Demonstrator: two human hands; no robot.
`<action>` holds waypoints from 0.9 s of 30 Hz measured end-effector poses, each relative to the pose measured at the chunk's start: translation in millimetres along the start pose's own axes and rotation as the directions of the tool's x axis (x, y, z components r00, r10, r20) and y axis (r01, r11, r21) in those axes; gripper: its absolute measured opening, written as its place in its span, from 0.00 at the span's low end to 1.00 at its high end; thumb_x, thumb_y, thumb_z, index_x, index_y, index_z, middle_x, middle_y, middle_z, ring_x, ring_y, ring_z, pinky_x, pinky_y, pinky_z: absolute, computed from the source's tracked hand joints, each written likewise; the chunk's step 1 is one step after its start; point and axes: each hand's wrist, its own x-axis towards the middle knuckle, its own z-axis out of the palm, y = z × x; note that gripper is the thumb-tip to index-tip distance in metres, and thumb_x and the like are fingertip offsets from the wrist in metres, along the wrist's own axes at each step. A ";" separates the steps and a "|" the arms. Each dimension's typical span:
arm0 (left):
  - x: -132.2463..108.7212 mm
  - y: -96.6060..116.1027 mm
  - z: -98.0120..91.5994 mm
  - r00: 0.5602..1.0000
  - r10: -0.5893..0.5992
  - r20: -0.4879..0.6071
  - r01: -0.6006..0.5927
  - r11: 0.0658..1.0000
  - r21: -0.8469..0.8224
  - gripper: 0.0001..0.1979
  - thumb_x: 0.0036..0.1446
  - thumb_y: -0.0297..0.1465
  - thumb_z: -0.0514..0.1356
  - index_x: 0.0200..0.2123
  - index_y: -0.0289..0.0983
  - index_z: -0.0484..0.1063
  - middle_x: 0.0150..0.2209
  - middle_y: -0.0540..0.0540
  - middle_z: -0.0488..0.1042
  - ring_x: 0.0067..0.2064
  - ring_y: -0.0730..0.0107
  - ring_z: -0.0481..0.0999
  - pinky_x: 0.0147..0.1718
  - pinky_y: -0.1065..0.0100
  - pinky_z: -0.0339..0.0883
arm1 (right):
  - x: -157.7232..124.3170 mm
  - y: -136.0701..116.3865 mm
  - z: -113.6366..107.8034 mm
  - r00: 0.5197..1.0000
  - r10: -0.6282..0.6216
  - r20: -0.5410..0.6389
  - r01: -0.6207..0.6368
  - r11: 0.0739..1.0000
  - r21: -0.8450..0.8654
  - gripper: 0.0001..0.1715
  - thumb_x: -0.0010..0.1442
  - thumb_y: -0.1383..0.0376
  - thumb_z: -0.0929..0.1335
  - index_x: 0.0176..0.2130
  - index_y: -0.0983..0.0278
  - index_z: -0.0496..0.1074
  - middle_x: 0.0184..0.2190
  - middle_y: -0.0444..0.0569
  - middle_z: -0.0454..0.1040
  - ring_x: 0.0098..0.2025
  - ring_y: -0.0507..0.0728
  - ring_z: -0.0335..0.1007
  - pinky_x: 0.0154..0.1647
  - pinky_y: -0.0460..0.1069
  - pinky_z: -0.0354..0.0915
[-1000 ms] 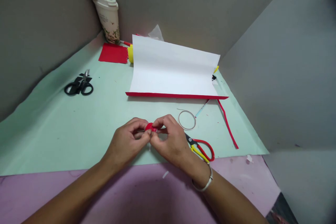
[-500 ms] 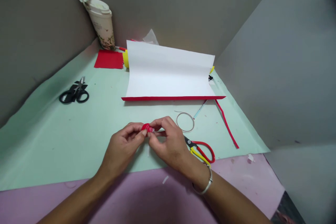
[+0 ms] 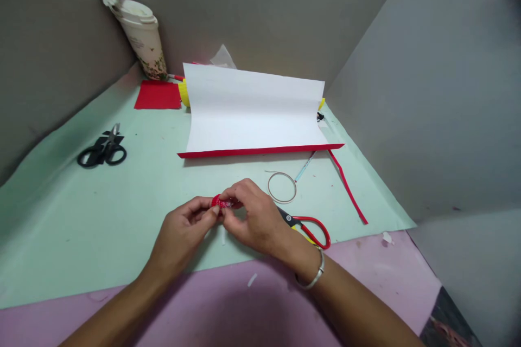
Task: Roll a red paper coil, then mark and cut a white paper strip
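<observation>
Between the fingertips of both hands is a small rolled red piece with a ribbed or dotted surface (image 3: 217, 202), held just above the green sheet. My left hand (image 3: 183, 230) pinches its left side with thumb and fingers. My right hand (image 3: 253, 217) is closed on its right end, where something pale or clear shows; the fingers partly cover it. Red-and-yellow-handled scissors (image 3: 311, 227) lie beside my right hand, partly hidden by the wrist. A ring of thin coiled tape or wire (image 3: 281, 187) lies just beyond that hand.
A white sheet with a red front edge (image 3: 256, 114) stands curved at the back. Black scissors (image 3: 106, 152) lie at left, near a red card (image 3: 158, 95) and a lidded cup (image 3: 142, 43). A red strip (image 3: 348, 187) lies at right. Grey walls rise behind and at right.
The whole view has shifted, so the table things appear slightly further left. Both hands still hold the red piece, with the right fingers moved a little over it.
</observation>
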 end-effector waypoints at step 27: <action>2.5 -10.2 0.0 0.999 0.024 0.033 -0.025 0.999 0.028 0.14 0.49 0.44 0.68 0.33 0.40 0.81 0.31 0.47 0.83 0.33 0.62 0.80 0.32 0.66 0.72 | -7.3 4.3 5.1 0.996 0.052 -0.068 -0.045 0.994 0.096 0.13 0.56 0.73 0.68 0.40 0.59 0.72 0.36 0.48 0.74 0.40 0.55 0.73 0.38 0.49 0.78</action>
